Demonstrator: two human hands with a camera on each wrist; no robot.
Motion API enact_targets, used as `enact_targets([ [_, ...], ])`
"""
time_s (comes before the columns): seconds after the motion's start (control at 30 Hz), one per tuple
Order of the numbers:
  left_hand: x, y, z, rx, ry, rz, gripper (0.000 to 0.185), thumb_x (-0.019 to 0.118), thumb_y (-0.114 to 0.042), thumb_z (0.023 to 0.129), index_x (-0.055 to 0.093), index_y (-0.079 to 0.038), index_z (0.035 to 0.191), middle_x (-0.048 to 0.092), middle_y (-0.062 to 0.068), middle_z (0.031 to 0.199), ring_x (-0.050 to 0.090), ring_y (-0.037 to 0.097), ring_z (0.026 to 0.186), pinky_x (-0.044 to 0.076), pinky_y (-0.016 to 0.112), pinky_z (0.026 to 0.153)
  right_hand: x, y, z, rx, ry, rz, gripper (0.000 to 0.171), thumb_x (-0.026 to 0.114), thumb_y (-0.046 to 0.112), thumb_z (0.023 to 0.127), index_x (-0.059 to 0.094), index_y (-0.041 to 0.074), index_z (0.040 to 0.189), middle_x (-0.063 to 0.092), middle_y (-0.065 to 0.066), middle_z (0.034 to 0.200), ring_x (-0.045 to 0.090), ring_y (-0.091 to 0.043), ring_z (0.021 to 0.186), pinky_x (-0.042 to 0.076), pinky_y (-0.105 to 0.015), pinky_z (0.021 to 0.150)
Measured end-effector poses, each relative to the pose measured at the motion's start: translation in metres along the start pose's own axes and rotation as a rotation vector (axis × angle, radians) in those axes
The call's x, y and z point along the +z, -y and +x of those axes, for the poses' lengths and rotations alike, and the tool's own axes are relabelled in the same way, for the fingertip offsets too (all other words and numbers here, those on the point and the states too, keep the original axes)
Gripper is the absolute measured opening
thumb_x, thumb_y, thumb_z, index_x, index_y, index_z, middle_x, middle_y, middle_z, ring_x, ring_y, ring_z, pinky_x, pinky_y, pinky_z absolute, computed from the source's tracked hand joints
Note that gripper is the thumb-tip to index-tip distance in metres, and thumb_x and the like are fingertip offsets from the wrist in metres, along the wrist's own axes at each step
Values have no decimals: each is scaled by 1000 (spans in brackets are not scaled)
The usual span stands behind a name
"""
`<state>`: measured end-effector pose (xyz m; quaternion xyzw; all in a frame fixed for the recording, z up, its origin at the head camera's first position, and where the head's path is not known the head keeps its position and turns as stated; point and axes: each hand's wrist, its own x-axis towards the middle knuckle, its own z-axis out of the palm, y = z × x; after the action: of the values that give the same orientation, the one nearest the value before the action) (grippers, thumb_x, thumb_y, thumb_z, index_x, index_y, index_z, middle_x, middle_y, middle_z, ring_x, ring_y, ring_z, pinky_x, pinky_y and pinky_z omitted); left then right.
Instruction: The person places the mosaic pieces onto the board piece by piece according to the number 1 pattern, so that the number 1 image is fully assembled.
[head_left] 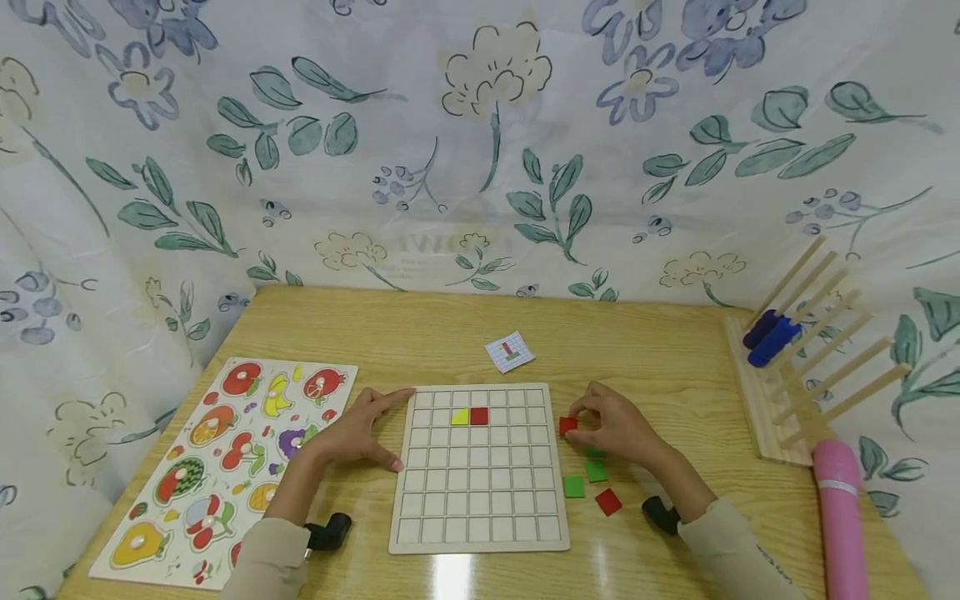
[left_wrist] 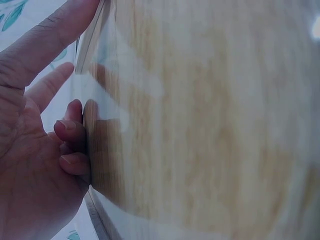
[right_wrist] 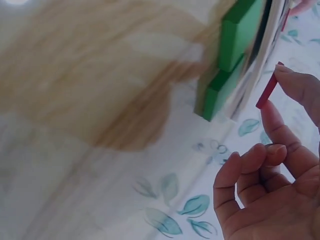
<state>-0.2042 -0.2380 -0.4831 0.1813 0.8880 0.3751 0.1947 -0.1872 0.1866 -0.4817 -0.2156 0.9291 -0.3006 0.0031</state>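
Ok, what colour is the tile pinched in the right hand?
Red. The right hand pinches a red tile beside the grid board; the head view shows it best.

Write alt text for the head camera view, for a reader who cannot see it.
A person's right hand pinches a small red square tile just right of a white grid board on a wooden table, while the left hand rests on the board's left edge. The board holds a yellow tile and a red one; green and red tiles lie loose nearby.
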Motion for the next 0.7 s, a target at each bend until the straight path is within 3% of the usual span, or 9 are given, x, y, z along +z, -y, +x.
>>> enact_targets([
  [0.7, 0, 2, 0, 4, -4, 2, 110, 94, -30, 63, 36, -22, 155, 35, 12, 110, 38, 27, 99, 37, 45, 90, 7, 37, 18, -24, 59, 63, 19, 84, 24, 79, 75, 13, 91, 45, 1, 82, 40, -11, 75, 36, -24, 65],
])
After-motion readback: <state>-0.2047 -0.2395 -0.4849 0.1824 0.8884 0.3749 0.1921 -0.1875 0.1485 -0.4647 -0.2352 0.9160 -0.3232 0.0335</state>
